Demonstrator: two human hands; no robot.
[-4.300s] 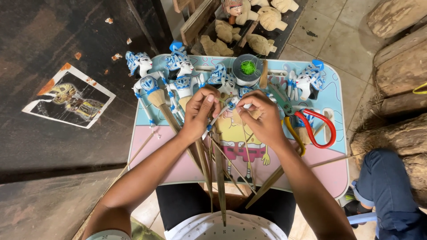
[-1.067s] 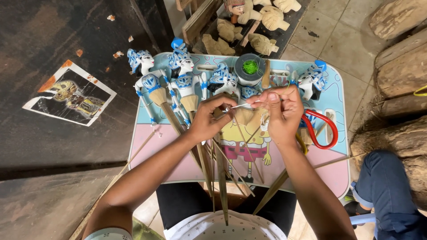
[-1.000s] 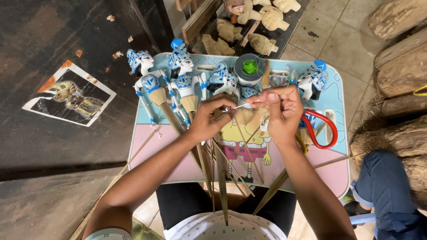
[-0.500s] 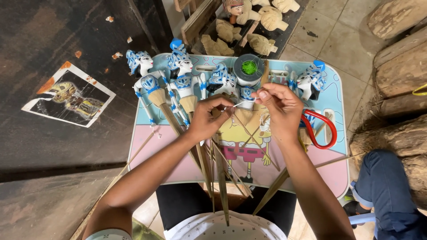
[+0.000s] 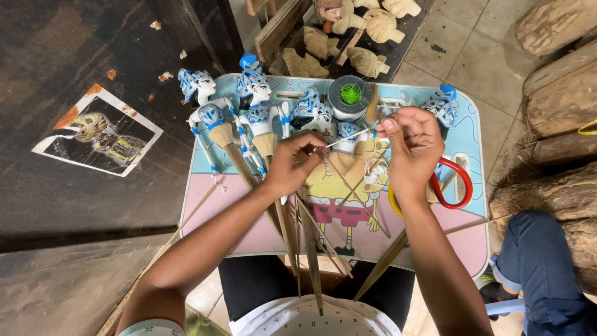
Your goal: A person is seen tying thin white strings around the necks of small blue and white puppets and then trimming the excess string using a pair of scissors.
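Fingers of the right hand [image 5: 415, 146] pinch the upper end of a thin white thread [image 5: 346, 137], while fingers of the left hand [image 5: 297, 163] pinch its lower end; both hands are closed on the thread, which runs taut between them from about 8 o'clock to 2 o'clock above the middle of the surface [image 5: 211, 211]. Directly beneath the thread lies a white-and-blue painted puppet [image 5: 343, 127] on a wooden rod; whether the thread is already tied to it cannot be told. At 10 to 11 o'clock of the left hand lie further finished puppets [image 5: 258, 102] with blue headdresses, heads toward the far edge, their rods [image 5: 292, 233] fanning toward the person's lap. At 12 o'clock of the hands stands a grey spool with green thread [image 5: 350, 96]. At 4 o'clock of the right hand rest red-handled scissors [image 5: 451, 183], partly covered by the wrist. Beyond the surface's far edge, a dark tray holds unpainted carved figures [image 5: 367, 61]. On the dark floor at 9 o'clock lies a printed picture [image 5: 99, 138]. A second person's blue-trousered leg [image 5: 538, 267] shows at 4 o'clock. Risk, as a judgement: overtension could snap the thread or slip it from the pinch, and the right forearm, close over the scissors, could knock them off the surface's edge.
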